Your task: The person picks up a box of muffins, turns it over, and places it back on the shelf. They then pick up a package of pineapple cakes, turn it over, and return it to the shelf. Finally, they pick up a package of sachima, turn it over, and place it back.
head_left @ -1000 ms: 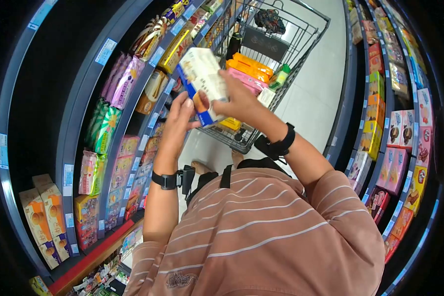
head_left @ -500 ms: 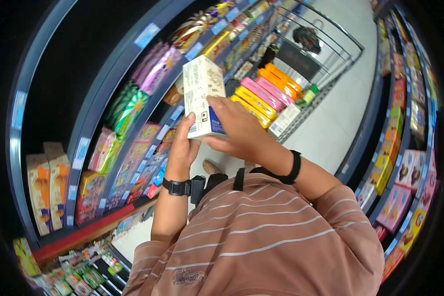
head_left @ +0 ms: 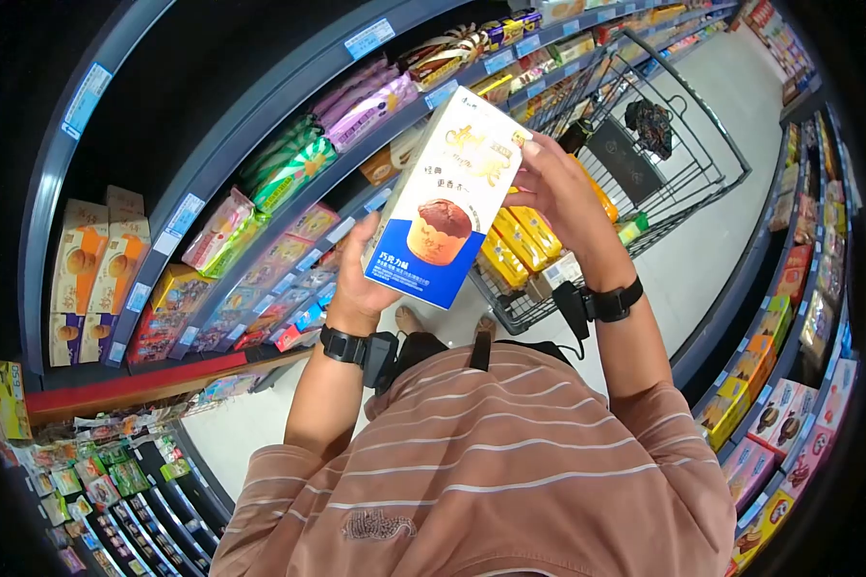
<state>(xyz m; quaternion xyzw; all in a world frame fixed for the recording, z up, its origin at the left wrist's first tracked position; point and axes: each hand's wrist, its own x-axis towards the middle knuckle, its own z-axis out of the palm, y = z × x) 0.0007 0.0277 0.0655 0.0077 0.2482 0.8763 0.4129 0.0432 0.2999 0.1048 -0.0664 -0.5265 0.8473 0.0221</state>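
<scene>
A white and blue muffin box [head_left: 443,207] is held up in front of me, its large face with a chocolate muffin picture turned towards me. My left hand [head_left: 364,284] grips the lower left edge, thumb along the side. My right hand [head_left: 560,192] is closed on the upper right edge, its fingers partly hidden. Beyond the box, yellow packs [head_left: 515,240] lie in a shopping cart [head_left: 731,178], partly covered by the box and my right hand.
Shelves on the left hold green packs [head_left: 293,173], purple packs [head_left: 370,106] and tall orange and white boxes [head_left: 115,260]. Shelves on the right carry pink boxes [head_left: 749,471]. In the cart are a black bag [head_left: 649,128] and a green-capped item [head_left: 633,228].
The box has turned from a narrow printed side to its muffin picture face. My right hand has moved from the lower side to the upper right edge. The view has shifted.
</scene>
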